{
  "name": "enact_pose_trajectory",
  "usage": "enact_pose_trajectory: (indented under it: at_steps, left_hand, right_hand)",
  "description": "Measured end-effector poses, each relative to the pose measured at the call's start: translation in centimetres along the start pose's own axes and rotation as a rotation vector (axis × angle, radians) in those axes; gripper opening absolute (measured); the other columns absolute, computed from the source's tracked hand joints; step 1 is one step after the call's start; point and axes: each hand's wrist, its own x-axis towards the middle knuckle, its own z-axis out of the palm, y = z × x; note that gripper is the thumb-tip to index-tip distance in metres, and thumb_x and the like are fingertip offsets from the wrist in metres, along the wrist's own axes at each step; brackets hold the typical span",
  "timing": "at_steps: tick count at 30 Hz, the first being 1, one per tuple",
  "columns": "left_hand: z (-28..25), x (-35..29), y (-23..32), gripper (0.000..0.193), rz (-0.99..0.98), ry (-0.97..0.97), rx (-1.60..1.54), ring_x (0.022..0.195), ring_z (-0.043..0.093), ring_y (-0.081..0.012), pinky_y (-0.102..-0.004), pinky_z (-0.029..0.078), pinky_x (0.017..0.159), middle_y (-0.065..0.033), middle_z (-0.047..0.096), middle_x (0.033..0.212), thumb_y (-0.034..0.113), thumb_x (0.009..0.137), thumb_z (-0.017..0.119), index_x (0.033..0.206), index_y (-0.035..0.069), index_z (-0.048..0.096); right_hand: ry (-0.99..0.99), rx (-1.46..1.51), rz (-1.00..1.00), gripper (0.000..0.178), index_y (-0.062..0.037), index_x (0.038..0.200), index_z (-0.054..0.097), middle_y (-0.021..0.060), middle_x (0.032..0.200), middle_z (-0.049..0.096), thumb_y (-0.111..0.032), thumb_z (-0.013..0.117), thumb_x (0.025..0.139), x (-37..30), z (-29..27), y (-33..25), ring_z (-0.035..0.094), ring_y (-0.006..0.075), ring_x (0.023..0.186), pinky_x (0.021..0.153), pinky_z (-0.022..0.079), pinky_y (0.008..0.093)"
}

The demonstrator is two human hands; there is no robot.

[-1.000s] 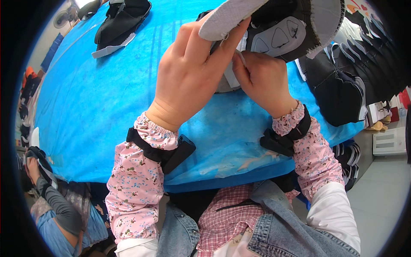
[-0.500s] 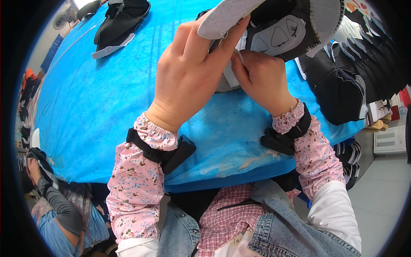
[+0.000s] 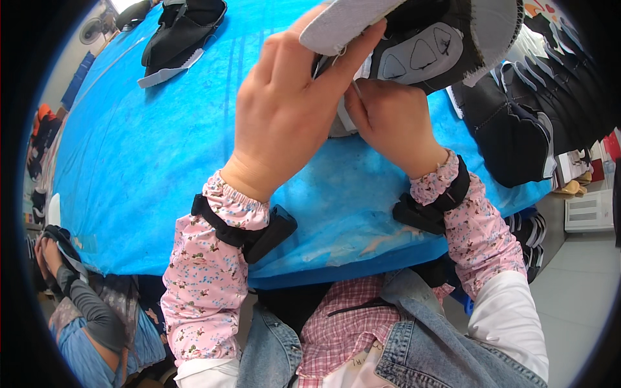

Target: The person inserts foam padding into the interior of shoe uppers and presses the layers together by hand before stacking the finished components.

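Note:
At the top of the head view is a black and grey shoe upper [image 3: 462,68], turned so its pale lining and rough stitched edges show. My left hand [image 3: 281,113] grips it, the thumb and fingers around a light grey padded flap [image 3: 343,29]. A short loose thread hangs at the flap's lower edge. Closed into a pinch, my right hand [image 3: 394,119] holds the near side of the upper beside a narrow white strip; its fingertips are partly hidden. Both hands are close together over the blue table cover [image 3: 336,194].
Another black shoe upper [image 3: 184,32] lies at the far left of the table. On the right a row of several black uppers [image 3: 511,136] is stacked closely. A co-worker's hands [image 3: 50,255] hold a dark piece at the left edge. A white box-shaped appliance [image 3: 588,212] stands at right.
My right hand has shifted slightly left and toward me, still pinching the upper. My left fingers have moved a little on the flap. The co-worker's second hand now shows.

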Motion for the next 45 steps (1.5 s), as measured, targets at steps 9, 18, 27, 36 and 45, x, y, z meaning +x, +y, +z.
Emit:
enact_pose_trajectory:
  at_steps: [9,18,27,36,45]
  left_hand:
    - [-4.8,1.5,0.8,0.025,0.136,0.184,-0.266,0.119,0.041,-0.0258,-0.0372,0.043,0.087,-0.0148,0.048,0.124,0.016,0.08,0.049,0.091,0.011,0.07]
    - [-2.0,0.7,2.2,0.048,-0.217,-0.216,-0.687,0.107,0.049,-0.0362,-0.0379,0.043,0.089,-0.0183,0.046,0.122,-0.01,0.07,0.046,0.117,-0.001,0.047]
    - [-0.7,-1.2,2.7,0.056,-0.367,-0.517,-0.541,0.111,0.048,-0.037,-0.0383,0.041,0.092,-0.0226,0.048,0.122,0.0,0.078,0.056,0.131,-0.002,0.036]
    - [0.0,-0.9,2.7,0.049,-0.407,-0.534,-0.364,0.093,0.057,-0.0348,-0.0382,0.048,0.076,-0.0174,0.058,0.106,0.004,0.074,0.064,0.121,0.002,0.048]
    - [0.1,-0.4,2.9,0.045,-0.391,-0.568,-0.366,0.091,0.058,-0.0341,-0.0371,0.048,0.077,-0.0169,0.06,0.105,0.013,0.074,0.067,0.115,0.002,0.053]
  right_hand:
    - [0.006,0.126,0.016,0.034,-0.0073,0.06,0.054,0.0096,0.05,0.053,-0.025,0.052,0.088,-1.0,1.0,0.5,0.053,0.0269,0.042,0.04,0.041,0.0343]
    - [0.0,-0.016,-0.025,0.03,-0.0073,0.061,0.056,0.0098,0.052,0.055,-0.022,0.053,0.087,-0.7,0.0,0.3,0.054,0.0261,0.044,0.04,0.041,0.0344]
    - [-0.042,-0.065,-0.086,0.026,-0.0072,0.067,0.057,0.0054,0.053,0.053,-0.021,0.052,0.088,-0.8,-0.4,0.8,0.054,0.0233,0.046,0.039,0.04,0.0319]
    - [-0.096,-0.078,-0.068,0.028,-0.0063,0.067,0.057,0.0076,0.053,0.054,-0.024,0.052,0.089,-0.8,-0.5,0.9,0.054,0.0243,0.046,0.039,0.04,0.0325]
    - [-0.118,0.383,0.177,0.033,0.001,0.075,0.057,0.014,0.055,0.052,-0.03,0.06,0.085,-1.9,-1.9,2.7,0.055,0.0276,0.05,0.044,0.039,0.0351]
